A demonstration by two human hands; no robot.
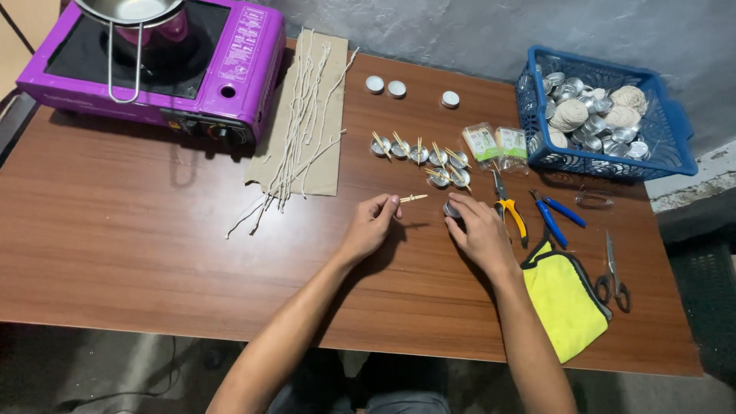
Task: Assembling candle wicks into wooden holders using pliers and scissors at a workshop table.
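My left hand [369, 228] pinches a small wooden stick [412, 198]; my right hand [477, 230] closes on a metal cup [451, 208] on the table [153, 245]. Beside lie pliers [506, 207]; beyond, filled cups [429, 157], then the blue basket [606, 165].

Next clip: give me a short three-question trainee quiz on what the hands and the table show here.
1. True or false: the left hand holds a small wooden stick pair.
2. What does the right hand rest on? A. small round metal cup B. yellow folded cloth C. steel scissors
3. Which container holds the loose metal cups and balls of string?

Key: 1 true. 2 A. 3 the blue plastic basket.
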